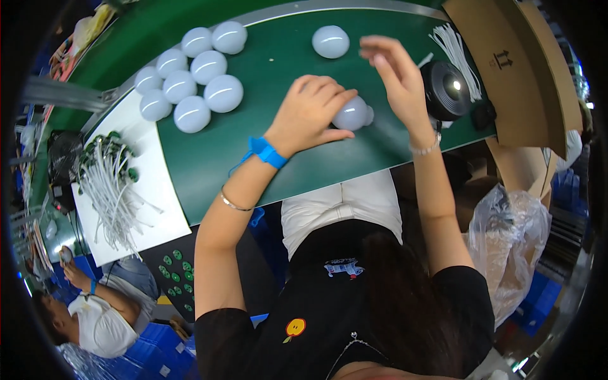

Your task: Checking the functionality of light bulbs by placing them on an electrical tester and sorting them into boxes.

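My left hand [311, 113], with a blue wrist strap, curves over a white round bulb [350, 114] on the green table. Its fingers lie on the bulb's left side and the thumb stretches along the near side. A small neck sticks out at the bulb's right end. To the right, my right hand [399, 76] is raised with fingers apart and nothing in it; its fingertips are slightly blurred. Another white globe [330, 42] sits beyond, just left of those fingertips. Several more white globes [192, 114] are grouped at the table's far left.
A black ringed round device [446, 90] stands right of my right hand, beside a bundle of white wires [457, 57] and a cardboard box [516, 69]. Green parts with white wires [114, 190] lie on a white board at left. Another person [104, 310] sits at lower left.
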Motion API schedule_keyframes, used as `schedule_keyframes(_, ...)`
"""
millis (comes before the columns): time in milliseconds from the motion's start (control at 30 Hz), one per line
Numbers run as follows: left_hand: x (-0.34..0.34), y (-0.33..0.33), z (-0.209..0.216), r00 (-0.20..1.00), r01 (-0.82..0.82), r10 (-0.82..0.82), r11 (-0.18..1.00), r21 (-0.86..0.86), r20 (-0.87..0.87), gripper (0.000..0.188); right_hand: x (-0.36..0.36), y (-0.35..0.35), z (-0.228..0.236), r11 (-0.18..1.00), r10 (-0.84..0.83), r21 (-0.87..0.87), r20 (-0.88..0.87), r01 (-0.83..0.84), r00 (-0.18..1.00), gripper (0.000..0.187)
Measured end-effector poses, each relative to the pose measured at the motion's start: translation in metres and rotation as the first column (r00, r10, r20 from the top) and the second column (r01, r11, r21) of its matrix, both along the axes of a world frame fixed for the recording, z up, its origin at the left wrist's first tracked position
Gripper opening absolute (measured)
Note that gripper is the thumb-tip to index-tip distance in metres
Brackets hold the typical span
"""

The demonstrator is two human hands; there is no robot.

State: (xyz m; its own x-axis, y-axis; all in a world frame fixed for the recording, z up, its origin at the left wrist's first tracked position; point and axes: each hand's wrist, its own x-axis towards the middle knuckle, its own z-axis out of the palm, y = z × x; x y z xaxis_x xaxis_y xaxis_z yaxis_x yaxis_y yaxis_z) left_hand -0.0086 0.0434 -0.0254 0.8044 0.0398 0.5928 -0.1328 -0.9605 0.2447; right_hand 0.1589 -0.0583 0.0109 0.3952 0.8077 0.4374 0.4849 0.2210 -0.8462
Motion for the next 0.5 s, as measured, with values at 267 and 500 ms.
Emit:
schedule_keyframes(267,0.001,-0.006,-0.008,0.991,0.064,-0.033,0.968,-0.241,0.132,0.060,-0.036,-0.066,-0.029,0.948,0.058,-0.318,0.205,0.010,0.977,0.070)
schedule_keyframes(500,0.004,-0.006,-0.007,0.976,-0.094,0.153,0.937,-0.336,0.154,0.048,-0.029,-0.061,-0.030,0.951,0.027,-0.285,0.469,0.122,0.883,0.065)
